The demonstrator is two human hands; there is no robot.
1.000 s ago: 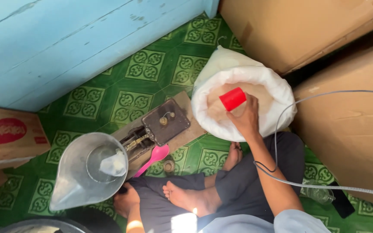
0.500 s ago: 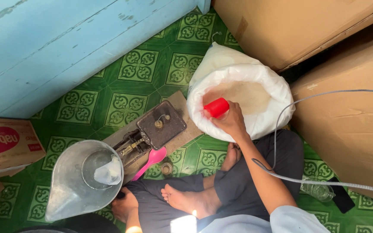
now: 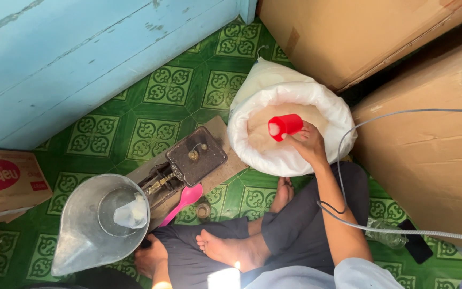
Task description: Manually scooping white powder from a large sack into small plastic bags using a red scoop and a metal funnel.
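Over the white sack [image 3: 322, 101], right hand [image 3: 308, 143] grips a red cup [image 3: 285, 126] (left hand [image 3: 149, 256] seemingly half-hidden).

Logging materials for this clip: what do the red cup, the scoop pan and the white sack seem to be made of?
Red cup: likely plastic, with a smooth, even colour. Scoop pan: metal, with a dull grey sheen. White sack: probably woven plastic, its rim rolled down.

Cardboard boxes [image 3: 348, 37], blue wooden wall [image 3: 81, 59], pink spoon [image 3: 185, 199], grey cable [image 3: 397, 230]

Green patterned floor tiles [image 3: 169, 85], pale blue plank wall [image 3: 81, 48], stacked cardboard boxes [image 3: 348, 32].
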